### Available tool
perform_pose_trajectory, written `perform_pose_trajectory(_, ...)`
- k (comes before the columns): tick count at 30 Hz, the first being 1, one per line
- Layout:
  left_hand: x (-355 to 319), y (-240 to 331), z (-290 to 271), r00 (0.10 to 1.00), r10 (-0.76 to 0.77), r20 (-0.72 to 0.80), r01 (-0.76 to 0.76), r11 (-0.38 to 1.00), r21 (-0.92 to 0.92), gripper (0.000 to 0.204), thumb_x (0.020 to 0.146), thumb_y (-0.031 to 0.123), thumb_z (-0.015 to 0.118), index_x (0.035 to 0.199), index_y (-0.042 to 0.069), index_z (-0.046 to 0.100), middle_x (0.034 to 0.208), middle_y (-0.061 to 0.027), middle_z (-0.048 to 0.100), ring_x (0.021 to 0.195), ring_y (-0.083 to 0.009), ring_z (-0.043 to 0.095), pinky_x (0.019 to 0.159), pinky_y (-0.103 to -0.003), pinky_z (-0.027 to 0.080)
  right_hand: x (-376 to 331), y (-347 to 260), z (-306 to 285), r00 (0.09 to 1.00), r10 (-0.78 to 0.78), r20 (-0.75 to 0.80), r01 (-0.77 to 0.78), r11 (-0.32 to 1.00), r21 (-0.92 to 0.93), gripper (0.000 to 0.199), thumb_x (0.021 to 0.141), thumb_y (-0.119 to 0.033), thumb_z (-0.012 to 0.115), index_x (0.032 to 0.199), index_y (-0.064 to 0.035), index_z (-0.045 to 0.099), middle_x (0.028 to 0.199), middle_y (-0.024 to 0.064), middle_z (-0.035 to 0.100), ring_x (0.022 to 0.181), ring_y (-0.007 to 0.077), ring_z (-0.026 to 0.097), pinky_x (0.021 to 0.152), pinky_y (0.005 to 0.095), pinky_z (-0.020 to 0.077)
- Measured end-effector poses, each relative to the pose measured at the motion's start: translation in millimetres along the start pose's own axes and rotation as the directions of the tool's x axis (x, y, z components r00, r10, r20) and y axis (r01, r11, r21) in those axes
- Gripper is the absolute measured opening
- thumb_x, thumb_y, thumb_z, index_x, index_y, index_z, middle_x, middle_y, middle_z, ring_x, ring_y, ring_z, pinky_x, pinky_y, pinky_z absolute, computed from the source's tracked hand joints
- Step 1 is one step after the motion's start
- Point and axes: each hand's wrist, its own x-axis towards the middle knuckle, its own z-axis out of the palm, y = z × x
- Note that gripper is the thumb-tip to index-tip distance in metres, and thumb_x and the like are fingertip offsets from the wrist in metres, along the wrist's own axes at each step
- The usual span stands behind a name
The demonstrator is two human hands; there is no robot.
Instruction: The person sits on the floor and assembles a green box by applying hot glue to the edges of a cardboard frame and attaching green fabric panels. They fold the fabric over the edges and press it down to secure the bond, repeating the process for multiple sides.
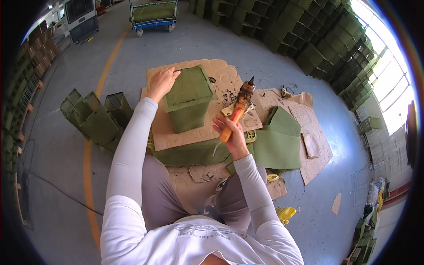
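Head view shows the right hand (233, 134) closed around an orange glue gun (238, 110), nozzle aimed up-right away, while the left hand (161, 84) presses flat on the green felt box (189, 99).

blue cart (153, 15) — far off, finished green boxes (95, 117), stacked crates (309, 39)

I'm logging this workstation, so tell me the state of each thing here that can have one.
left hand: pressing on the green felt box's edge
right hand: gripping the glue gun
glue gun: held nozzle up, crusted with residue
green felt box: assembled, bottom up on cardboard
green felt sheet: flat, unassembled
finished felt boxes: lying grouped on the floor
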Motion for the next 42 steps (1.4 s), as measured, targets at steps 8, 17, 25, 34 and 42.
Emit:
perform_pose_trajectory(8, -37.2, 60.3, -40.2, 0.924, -0.382, -0.004, 0.375, 0.904, 0.206, 0.043, 0.093, 0.035, 0.046, 0.078, -0.001, 0.065, 0.081, -0.023, 0.064, 0.08, -0.0403, 0.062, 0.072, -0.048, 0.048, 58.3, 20.3, 15.9, 0.998, -0.051, 0.031, 0.049, 0.996, 0.069, 0.04, 0.089, -0.017, 0.061, 0.118, 0.0024, 0.043, 0.125, 0.0182, 0.053, 0.118, 0.0312, 0.051, 0.096, 0.0468, 0.0443)
perform_pose_trajectory(17, -59.5, 37.9, -4.0, 0.909, -0.413, 0.054, 0.373, 0.748, -0.549, 0.058, 0.098, 0.037, 0.036, 0.137, -0.006, 0.033, 0.142, -0.0236, 0.036, 0.133, -0.0345, 0.033, 0.109, -0.038, 0.026, 14.9, -3.1, -13.9, 0.995, -0.041, -0.09, 0.037, 0.999, -0.039, 0.041, 0.086, -0.015, 0.065, 0.118, 0.0004, 0.045, 0.115, 0.0164, 0.058, 0.105, 0.0304, 0.06, 0.083, 0.0393, 0.052)
perform_pose_trajectory(25, -91.8, 61.9, -42.4, 0.975, 0.128, -0.18, -0.194, 0.887, -0.419, 0.053, 0.09, 0.038, 0.055, 0.13, 0.004, 0.049, 0.14, -0.0082, 0.043, 0.133, -0.0272, 0.034, 0.11, -0.039, 0.028, -31.5, -38.2, -13.2, 0.94, -0.323, -0.112, 0.288, 0.926, -0.246, 0.045, 0.082, -0.012, 0.064, 0.122, -0.0031, 0.046, 0.099, 0.0039, 0.058, 0.085, 0.0167, 0.063, 0.072, 0.0314, 0.0539)
perform_pose_trajectory(34, -107.0, 66.0, -38.7, 0.895, 0.314, -0.317, -0.379, 0.91, -0.17, 0.029, 0.068, -0.008, 0.069, 0.096, 0.002, 0.067, 0.102, -0.0075, 0.066, 0.099, -0.0252, 0.062, 0.092, -0.036, 0.05, -59.1, -45.8, -19.9, 0.986, -0.161, -0.046, 0.165, 0.981, 0.103, 0.057, 0.073, -0.004, 0.066, 0.126, -0.0034, 0.044, 0.113, 0.0091, 0.059, 0.103, 0.0194, 0.057, 0.076, 0.0301, 0.0504)
perform_pose_trajectory(42, -109.5, 79.3, -34.4, 0.889, 0.296, -0.348, -0.377, 0.906, -0.194, 0.025, 0.07, -0.004, 0.069, 0.093, 0.001, 0.067, 0.098, -0.0075, 0.066, 0.095, -0.0238, 0.062, 0.09, -0.036, 0.05, -46.8, -86.6, 24.3, 0.951, -0.292, 0.106, 0.304, 0.805, -0.509, 0.049, 0.075, 0.003, 0.063, 0.122, -0.0013, 0.05, 0.116, 0.0087, 0.06, 0.1, 0.0161, 0.058, 0.086, 0.0307, 0.0468)
